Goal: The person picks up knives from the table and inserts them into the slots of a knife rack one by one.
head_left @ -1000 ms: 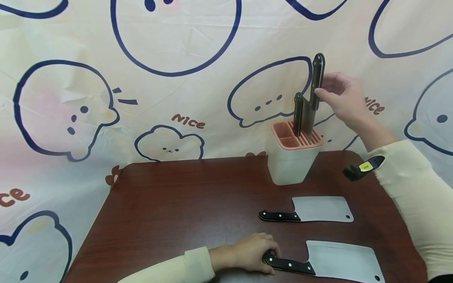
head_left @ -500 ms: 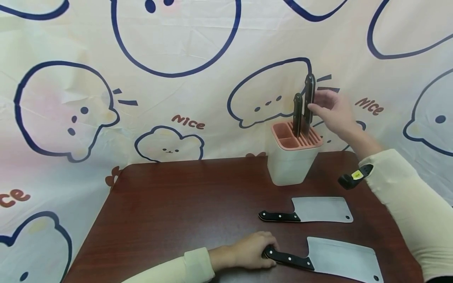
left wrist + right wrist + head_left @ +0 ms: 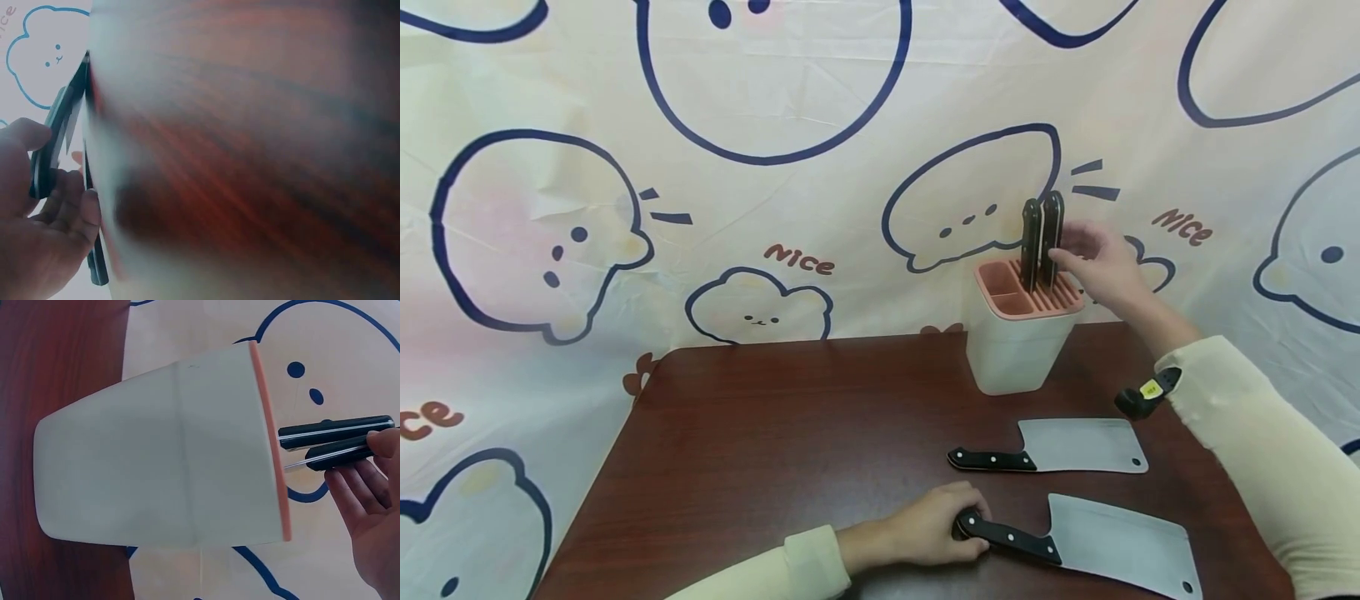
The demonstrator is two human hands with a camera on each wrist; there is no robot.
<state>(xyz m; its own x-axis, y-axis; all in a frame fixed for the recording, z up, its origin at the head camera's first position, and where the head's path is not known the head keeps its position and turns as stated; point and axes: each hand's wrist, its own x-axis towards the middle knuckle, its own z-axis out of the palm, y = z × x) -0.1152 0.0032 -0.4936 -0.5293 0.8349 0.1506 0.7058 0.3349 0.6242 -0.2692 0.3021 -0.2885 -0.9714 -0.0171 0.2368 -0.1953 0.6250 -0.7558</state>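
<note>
My right hand pinches the black handle of a kitchen knife, thumb on one side and fingers on the other. Its blade is down in a slot of the white knife holder with the pink slotted top, mostly hidden. A second knife stands right beside it; both handles show close together in the right wrist view. Low in the head view, my left hand grips the end of a cleaver's black handle. That cleaver's broad blade points right, low over the table.
Another cleaver lies flat between the holder and the near cleaver, handle to the left. The brown wooden table ends at a patterned cloth backdrop just behind the holder. An open pink compartment is at the holder's top left.
My right hand has lowered the knife into the holder's slot, its handle dropping to nearly level with its neighbour. My left hand has shifted the near cleaver slightly up the view.
</note>
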